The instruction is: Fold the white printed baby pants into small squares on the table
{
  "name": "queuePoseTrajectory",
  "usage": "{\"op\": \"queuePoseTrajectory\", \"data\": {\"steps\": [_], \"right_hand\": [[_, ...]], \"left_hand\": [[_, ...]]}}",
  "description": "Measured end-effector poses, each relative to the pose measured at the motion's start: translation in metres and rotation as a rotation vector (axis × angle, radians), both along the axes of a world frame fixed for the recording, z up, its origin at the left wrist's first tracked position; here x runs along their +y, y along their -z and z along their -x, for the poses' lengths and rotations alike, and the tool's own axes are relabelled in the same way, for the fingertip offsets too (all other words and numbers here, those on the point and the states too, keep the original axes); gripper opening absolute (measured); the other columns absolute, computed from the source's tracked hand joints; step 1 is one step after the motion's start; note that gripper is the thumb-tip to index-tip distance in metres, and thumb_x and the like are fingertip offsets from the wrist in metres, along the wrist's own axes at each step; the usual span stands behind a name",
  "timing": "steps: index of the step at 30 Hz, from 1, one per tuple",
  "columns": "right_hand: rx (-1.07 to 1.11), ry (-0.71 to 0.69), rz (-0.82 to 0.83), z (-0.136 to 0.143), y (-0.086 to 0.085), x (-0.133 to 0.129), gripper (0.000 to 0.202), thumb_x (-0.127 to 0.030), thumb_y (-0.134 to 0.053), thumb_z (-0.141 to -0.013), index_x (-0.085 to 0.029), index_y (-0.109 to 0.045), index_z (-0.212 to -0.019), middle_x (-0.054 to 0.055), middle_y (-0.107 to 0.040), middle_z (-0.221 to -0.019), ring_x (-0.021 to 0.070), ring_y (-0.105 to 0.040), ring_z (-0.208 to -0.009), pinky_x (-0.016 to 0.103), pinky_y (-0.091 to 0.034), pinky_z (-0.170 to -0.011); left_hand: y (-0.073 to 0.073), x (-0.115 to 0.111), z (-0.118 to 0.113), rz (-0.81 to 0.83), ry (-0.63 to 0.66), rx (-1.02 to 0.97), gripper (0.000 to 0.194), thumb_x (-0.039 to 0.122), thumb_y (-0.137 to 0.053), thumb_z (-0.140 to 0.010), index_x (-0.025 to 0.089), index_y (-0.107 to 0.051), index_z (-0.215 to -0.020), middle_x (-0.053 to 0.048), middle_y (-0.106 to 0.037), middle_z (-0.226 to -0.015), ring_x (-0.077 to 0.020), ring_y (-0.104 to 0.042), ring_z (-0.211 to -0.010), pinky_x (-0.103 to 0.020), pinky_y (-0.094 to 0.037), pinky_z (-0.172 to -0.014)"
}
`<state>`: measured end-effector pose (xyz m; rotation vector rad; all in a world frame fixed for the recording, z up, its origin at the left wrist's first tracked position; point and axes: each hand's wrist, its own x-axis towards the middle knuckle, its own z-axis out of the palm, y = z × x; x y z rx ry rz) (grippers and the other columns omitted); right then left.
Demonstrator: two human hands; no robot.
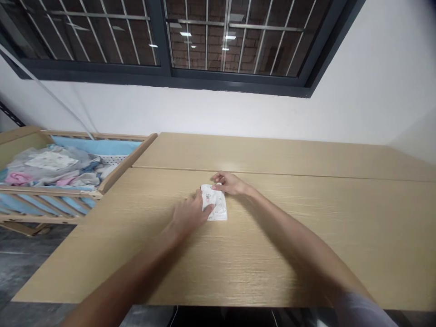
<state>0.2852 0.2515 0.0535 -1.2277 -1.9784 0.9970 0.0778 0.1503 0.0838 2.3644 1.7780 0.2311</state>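
Observation:
On the wooden table in front of me is a small, flat white folded cloth (218, 209) with small printed figures. Its kind is too small to make out exactly. My left hand (190, 211) grips its left edge, the thumb lying across its face and the other fingers along the side. At the top edge, my right hand (230, 182) pinches the cloth with its thumb while the other fingers curl above it. Some fingertips of both hands are hidden.
The pale wooden table (306, 240) has a seam running across it towards the wall. To the left stands a wooden crib (119, 175) with blue lining and a pile of baby clothes (64, 165). A barred window (235, 78) is above.

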Motion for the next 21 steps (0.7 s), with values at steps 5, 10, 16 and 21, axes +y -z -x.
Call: {"op": "queuePoseTrajectory", "data": {"steps": [5, 10, 16, 21], "right_hand": [[-0.222, -0.181, -0.374, 0.005, -0.031, -0.038, 0.044, -0.045, -0.044, -0.104, -0.026, -0.054, -0.142, 0.008, -0.052, -0.15, 0.0264, -0.043, -0.141, 0.051, -0.031, -0.119], [-0.295, -0.531, -0.336, 0.01, -0.025, -0.075, 0.05, -0.043, -0.035, -0.107, -0.029, -0.038, -0.155, 0.001, -0.036, -0.162, 0.0231, -0.026, -0.153, 0.051, -0.017, -0.126], [-0.288, -0.522, -0.316, 0.0, -0.003, -0.059, 0.047, -0.041, -0.043, -0.105, -0.034, -0.044, -0.152, -0.004, -0.041, -0.159, 0.0197, -0.03, -0.151, 0.045, -0.02, -0.127], [-0.329, -0.434, -0.355, -0.009, 0.002, -0.024, 0.053, -0.044, -0.042, -0.105, -0.032, -0.036, -0.156, -0.003, -0.033, -0.163, 0.0206, -0.026, -0.153, 0.045, -0.013, -0.129]], "left_hand": [[-0.003, -0.032, -0.018, -0.199, 0.249, 0.071, 0.044, 0.045, -0.038, -0.101, 0.012, -0.065, -0.112, -0.02, -0.071, -0.11, -0.0345, -0.068, -0.102, -0.044, -0.055, -0.082], [0.017, -0.048, -0.029, -0.139, 0.427, -0.019, 0.033, 0.038, -0.052, -0.095, 0.014, -0.073, -0.107, -0.021, -0.073, -0.104, -0.0369, -0.068, -0.103, -0.048, -0.057, -0.082], [0.023, -0.045, -0.029, -0.172, 0.415, 0.086, 0.046, 0.043, -0.048, -0.097, 0.008, -0.072, -0.114, -0.026, -0.071, -0.111, -0.0393, -0.067, -0.105, -0.049, -0.057, -0.081], [0.027, -0.043, -0.031, -0.177, 0.414, 0.138, 0.056, 0.044, -0.044, -0.098, -0.002, -0.065, -0.124, -0.032, -0.067, -0.119, -0.0412, -0.066, -0.109, -0.049, -0.058, -0.077]]}}
